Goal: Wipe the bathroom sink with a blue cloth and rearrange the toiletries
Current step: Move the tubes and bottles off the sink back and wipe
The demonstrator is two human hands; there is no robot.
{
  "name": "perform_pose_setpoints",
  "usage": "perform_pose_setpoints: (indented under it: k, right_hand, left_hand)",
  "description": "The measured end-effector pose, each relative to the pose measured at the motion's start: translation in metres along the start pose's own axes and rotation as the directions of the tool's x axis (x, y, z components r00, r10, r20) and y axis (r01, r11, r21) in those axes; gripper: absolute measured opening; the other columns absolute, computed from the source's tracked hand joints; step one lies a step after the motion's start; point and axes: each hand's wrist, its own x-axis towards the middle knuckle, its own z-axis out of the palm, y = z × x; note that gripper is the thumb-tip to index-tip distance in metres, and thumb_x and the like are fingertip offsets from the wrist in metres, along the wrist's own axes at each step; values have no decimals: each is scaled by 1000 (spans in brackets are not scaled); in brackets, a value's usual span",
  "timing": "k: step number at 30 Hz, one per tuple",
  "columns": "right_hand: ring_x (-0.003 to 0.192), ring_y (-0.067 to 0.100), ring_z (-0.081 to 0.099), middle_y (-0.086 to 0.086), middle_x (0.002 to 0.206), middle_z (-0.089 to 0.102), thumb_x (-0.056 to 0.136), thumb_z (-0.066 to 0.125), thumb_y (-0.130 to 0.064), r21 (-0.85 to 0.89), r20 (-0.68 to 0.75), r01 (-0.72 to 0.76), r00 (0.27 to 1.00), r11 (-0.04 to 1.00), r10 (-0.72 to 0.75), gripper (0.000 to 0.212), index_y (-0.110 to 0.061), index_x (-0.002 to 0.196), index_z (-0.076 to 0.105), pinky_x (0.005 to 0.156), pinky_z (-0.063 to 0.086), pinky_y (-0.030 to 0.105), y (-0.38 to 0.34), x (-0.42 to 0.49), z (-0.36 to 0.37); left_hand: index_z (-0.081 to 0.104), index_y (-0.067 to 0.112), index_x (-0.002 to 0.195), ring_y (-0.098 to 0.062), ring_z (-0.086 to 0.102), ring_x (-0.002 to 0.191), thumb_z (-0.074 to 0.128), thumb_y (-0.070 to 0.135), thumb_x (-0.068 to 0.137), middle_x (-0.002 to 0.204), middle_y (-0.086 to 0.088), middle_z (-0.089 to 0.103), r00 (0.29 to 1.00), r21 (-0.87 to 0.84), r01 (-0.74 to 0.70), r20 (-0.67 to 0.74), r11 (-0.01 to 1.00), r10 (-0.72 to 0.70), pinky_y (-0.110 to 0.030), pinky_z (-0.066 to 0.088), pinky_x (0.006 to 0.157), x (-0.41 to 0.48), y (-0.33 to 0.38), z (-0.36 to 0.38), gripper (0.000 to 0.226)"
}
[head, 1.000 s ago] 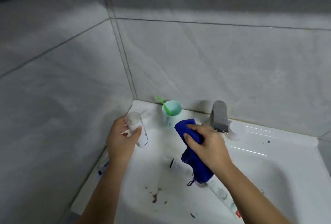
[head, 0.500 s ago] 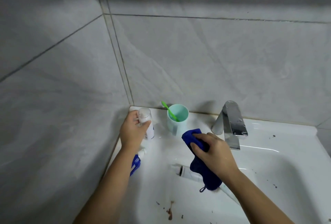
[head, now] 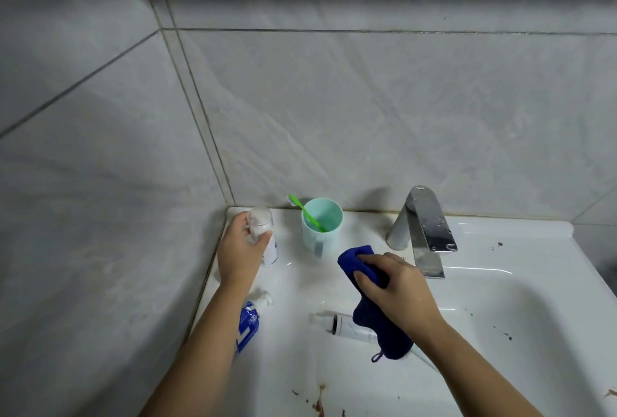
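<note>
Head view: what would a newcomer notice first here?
The dark blue cloth gripped in the right hand, mid-counter before the chrome faucet. Next, the left hand holding a small white bottle in the back-left corner beside the mint cup, and brown smears at the front of the white sink.

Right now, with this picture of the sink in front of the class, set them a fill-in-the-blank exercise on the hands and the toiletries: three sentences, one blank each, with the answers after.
1. The right hand grips a ____ cloth.
2. The left hand holds a white bottle to the ____ of the mint cup.
3. The toothbrush in the cup is coloured ____.
Missing words: blue; left; green.
</note>
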Motion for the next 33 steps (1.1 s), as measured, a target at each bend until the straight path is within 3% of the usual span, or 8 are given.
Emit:
perform_pose_setpoints:
  k: [4,7,10,13,18,23,27,33]
  right_hand:
    - [76,11,54,-7,85,58,82,62,-29,23,4,-18,1000,1000,18,28,-25,110,65,69,43,22,5,-3,-3]
    - [76,11,55,-6,86,60,82,63,-28,50,2,-24,1000,998,24,27,-26,109,65,70,44,22,8,-8,-8]
    - [77,11,57,-6,88,62,82,64,-28,93,-12,-25,1000,995,26,26,-26,108,66,71,45,23,14,-16,-21]
    - [78,8,58,-8,88,63,82,65,-25,148,-55,-34,998,988,42,26,-26,108,66,70,44,14,28,-27,-42]
    - [76,9,59,-5,81,63,81,66,-19,189,-153,-81,982,979,110,20,-31,97,66,65,41,10,68,-42,-91]
    - [78,8,59,-3,86,64,82,65,-17,240,-218,-185,946,953,238,18,-23,99,67,67,42,18,126,-48,-138]
    - [76,7,58,-3,84,64,83,64,-19,217,-232,-229,932,949,278,17,-23,99,66,65,41,18,170,-44,-171]
    - [73,8,58,-3,81,63,84,62,-22,188,-189,-238,943,953,273,13,-25,96,66,64,42,18,222,-25,-200]
  left_hand:
    - [54,20,110,-21,61,95,74,15,71,100,5,62,1000,17,17,25,1000,-17,-35,49,79,1,-4,4,44]
    - [47,20,125,-21,56,108,76,25,68,119,-1,60,995,42,51,82,998,-54,-41,48,90,0,-8,3,64]
    - [47,12,128,-24,50,116,78,21,71,127,-7,52,997,19,61,-56,998,-60,-40,43,95,-22,10,-1,65]
    - [53,6,116,-24,55,105,77,15,73,114,-8,57,974,-42,-129,-195,991,118,-30,42,88,-65,54,7,50]
    - [55,14,109,0,54,99,67,24,75,106,10,59,929,-196,-357,24,913,368,-12,40,81,-129,126,59,37]
    - [56,14,111,6,52,99,61,31,78,107,4,60,864,-280,-416,176,865,472,-7,37,82,-170,170,127,38]
    - [55,16,116,-3,51,105,63,37,78,116,6,57,865,-231,-361,280,903,417,-13,40,88,-186,180,191,44]
    - [45,7,129,-4,41,107,69,15,81,133,-7,43,917,-65,-219,327,973,228,6,22,83,-181,173,274,54]
